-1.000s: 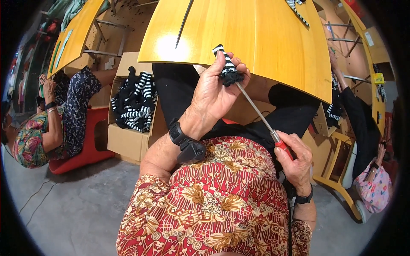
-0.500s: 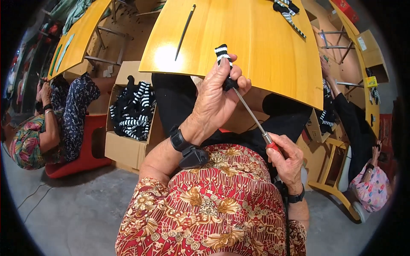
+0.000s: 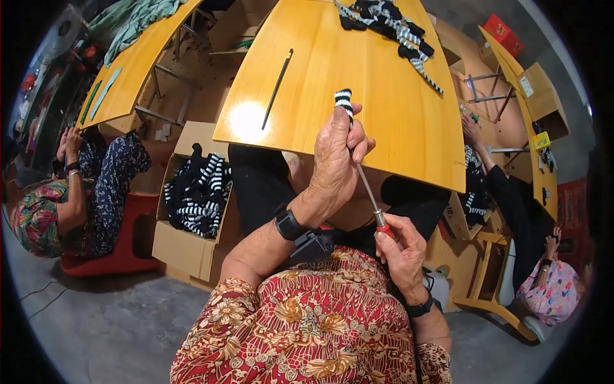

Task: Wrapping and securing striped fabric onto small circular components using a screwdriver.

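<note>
Our left hand is closed around a striped tube, a black-and-white knit piece whose end projects at 12 o'clock above the fingers, over the near edge of the table. Our right hand grips the red handle of a rod, which runs up toward 11 o'clock into the left fist.

We judge the tube light, soft and stretchy: hold it close to the end, since it will bunch and slip. We judge the rod stiff and thin: hold it by the handle only.

Open tabletop lies at 12 o'clock. A loose stick lies at 10 o'clock, a pile of striped pieces at 1 o'clock, a box of them at 8 o'clock.
</note>
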The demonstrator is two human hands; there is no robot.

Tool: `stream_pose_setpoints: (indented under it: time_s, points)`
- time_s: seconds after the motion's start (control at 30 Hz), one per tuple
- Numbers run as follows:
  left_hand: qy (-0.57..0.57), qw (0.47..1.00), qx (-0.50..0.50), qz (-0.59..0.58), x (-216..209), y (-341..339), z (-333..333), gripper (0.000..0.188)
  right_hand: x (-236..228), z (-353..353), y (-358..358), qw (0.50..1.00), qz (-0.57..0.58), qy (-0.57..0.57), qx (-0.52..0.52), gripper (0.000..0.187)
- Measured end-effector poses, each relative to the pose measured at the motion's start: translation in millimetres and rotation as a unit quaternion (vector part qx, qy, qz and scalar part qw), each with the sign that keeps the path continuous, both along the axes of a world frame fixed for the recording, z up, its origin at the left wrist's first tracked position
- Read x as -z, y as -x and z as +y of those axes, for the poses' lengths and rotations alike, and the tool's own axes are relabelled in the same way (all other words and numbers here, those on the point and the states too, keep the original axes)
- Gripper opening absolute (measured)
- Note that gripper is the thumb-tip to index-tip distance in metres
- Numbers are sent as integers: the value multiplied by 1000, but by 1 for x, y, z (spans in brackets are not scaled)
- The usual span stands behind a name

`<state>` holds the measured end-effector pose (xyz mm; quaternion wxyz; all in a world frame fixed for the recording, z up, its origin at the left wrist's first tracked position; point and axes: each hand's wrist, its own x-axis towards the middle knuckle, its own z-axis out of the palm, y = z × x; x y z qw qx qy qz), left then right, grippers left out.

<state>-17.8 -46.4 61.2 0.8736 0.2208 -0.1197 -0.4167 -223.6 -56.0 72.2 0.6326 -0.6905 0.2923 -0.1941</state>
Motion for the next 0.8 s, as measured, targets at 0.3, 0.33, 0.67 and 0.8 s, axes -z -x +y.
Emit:
stream_pose_setpoints:
  time_s: [0.3, 0.33, 0.67, 0.8]
  points:
    - [-16, 997, -19, 66, 7, -2, -11, 29, 1, -8, -7, 999, 2, -47, 11, 24]
    - [-9, 998, -24, 63, 12, -2, -12, 29, 3, -8, -8, 998, -5, -58, 20, 24]
    - [-71, 991, -82, -75, 11, -3, -18, 43, 5, -3, -26, 995, -50, -88, 10, 21]
    - [-68, 992, -87, -68, 7, -6, -17, 45, 2, 3, -34, 996, -58, -66, 16, 20]
